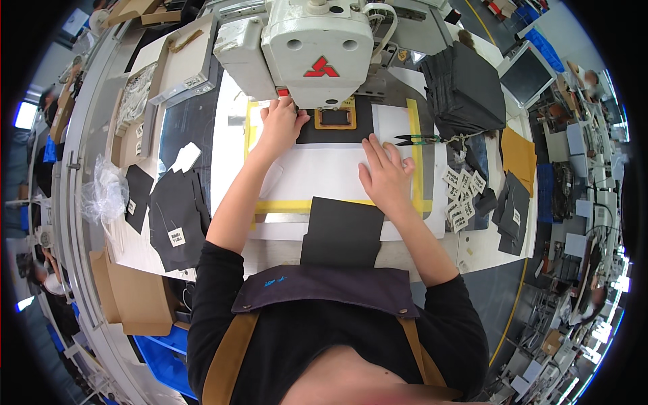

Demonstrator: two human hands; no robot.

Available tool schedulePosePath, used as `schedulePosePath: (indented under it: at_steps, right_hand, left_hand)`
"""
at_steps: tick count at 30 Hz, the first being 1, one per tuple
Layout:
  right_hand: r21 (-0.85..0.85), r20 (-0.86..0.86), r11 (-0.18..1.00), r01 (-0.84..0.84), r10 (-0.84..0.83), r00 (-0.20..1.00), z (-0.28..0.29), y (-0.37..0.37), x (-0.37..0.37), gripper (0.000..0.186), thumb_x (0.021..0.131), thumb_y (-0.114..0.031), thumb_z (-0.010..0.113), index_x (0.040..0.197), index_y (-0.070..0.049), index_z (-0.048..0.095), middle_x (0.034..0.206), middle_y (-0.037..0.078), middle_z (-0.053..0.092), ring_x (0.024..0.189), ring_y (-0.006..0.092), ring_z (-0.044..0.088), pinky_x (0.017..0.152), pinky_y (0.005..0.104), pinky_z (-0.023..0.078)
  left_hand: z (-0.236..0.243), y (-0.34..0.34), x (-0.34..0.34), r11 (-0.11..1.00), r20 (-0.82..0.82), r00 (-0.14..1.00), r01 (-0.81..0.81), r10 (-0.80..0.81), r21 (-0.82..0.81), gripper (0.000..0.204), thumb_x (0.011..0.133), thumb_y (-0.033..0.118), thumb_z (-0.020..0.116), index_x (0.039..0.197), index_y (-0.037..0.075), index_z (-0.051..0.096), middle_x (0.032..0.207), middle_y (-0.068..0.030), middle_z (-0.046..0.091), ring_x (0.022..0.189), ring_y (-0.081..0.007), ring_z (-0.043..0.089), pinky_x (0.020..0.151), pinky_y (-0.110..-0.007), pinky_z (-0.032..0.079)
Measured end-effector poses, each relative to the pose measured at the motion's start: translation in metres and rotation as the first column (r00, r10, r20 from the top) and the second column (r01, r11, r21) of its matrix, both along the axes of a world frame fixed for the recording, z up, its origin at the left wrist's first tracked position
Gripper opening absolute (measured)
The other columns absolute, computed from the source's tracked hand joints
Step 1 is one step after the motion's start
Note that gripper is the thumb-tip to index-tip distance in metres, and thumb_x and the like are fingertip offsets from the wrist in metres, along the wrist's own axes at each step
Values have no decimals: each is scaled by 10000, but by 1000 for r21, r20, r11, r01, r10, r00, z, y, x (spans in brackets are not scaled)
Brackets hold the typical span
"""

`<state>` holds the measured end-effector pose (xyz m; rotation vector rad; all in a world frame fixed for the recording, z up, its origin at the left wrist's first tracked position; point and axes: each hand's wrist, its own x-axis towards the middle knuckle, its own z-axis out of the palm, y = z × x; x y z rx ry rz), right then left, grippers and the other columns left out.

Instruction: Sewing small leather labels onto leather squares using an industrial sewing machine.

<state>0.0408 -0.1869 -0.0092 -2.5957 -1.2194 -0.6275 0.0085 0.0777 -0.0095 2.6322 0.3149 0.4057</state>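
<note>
Left grip (279, 127), its closure unclear, has a black panel (331, 137) just right; right grip (389, 179), fingers apart, has green-handled snips (424, 140) to its right.

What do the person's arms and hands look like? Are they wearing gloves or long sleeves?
No gloves: the left hand and right hand are both uncovered. The left sleeve and right sleeve are plain black and stop around the elbows, so the forearms are bare. I see no watch or bracelet on either wrist.
</note>
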Motion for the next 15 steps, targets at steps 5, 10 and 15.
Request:
schedulePosePath:
  at_steps: [5,10,15]
  right_hand:
    - [0,24,1000,5,-5,1000,-2,0,0,464,823,-299,640,1244,-109,599,1324,5,574,1140,165,487,872,393,267]
    - [13,14,1000,-5,4,1000,-2,-1,-2,465,825,-302,638,1247,-112,597,1325,5,573,1150,172,479,882,396,260]
    - [4,4,1000,20,-21,1000,-2,-2,-3,461,827,-306,637,1250,-127,599,1318,-17,575,1158,163,471,881,392,254]
  left_hand:
    - [5,4,-1,963,-92,996,-30,6,-268,210,902,200,639,991,14,599,885,-108,658,917,-244,564,888,-373,352]
    - [-6,28,-3,786,131,984,-18,125,-618,207,918,175,619,1033,8,579,818,-87,689,723,-194,641,780,-286,438]
    - [-3,48,-21,806,201,871,-297,448,-512,307,910,253,628,1154,76,567,1039,-67,628,1004,-222,555,953,-389,312]
